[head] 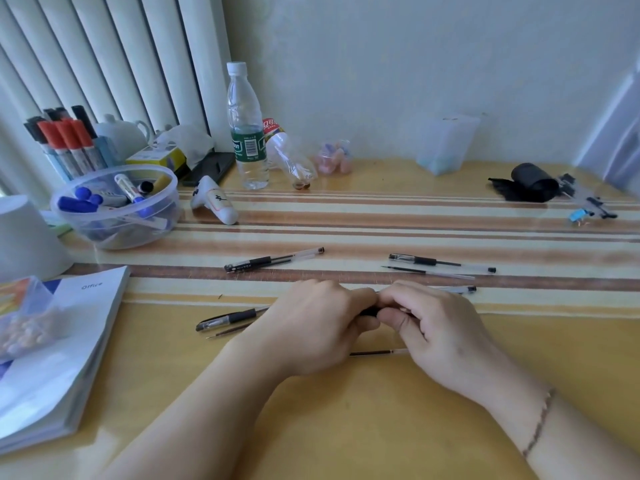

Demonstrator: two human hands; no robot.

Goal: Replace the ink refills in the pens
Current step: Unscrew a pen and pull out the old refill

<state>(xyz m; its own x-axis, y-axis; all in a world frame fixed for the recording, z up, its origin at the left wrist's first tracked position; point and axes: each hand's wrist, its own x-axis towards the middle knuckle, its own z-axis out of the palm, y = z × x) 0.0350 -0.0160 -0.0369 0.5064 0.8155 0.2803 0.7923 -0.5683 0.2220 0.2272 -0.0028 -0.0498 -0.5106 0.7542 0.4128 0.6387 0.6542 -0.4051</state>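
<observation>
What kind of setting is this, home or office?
Probably a desk at home or in a small office; can't tell which. A tub of markers, a book marked "Office" and a water bottle sit on a wooden table against a wall, with both hands working on a pen.

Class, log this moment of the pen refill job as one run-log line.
step: working one pen | left hand: gripping pen | right hand: gripping pen | loose refill: on table near hands

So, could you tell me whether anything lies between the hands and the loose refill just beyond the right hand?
Nothing visible does. The loose refill lies on bare table beyond the right hand, past only the clear end of the pen that it and the left hand hold.
</observation>
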